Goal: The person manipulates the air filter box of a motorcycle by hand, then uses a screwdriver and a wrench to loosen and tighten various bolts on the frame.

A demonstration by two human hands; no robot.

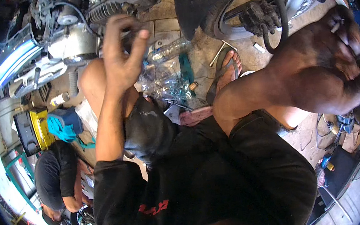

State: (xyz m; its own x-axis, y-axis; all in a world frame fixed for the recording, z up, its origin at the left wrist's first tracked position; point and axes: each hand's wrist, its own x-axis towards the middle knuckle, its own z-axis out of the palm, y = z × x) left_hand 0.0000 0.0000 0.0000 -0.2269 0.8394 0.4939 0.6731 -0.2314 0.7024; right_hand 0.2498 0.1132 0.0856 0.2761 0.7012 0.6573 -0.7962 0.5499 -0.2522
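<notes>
My left hand (126, 58) is raised over my bent leg (93, 80), thumb apart from loosely curled fingers, with nothing clearly held. Motorcycle engine parts (70, 40) lie behind it. My right hand (331, 62) looms large at the right, close to the camera, fingers bent round something I cannot make out. Beyond it stands a wheel (214, 23) with a black brake caliper (258, 17) and hanging hose.
Plastic bottles (168, 51), a T-handle tool (218, 56) and my sandalled foot (225, 77) are on the tiled floor. A yellow-black toolbox (38, 127) stands left, near a crouching person in black (57, 177). A dark tray (344, 168) with tools lies lower right.
</notes>
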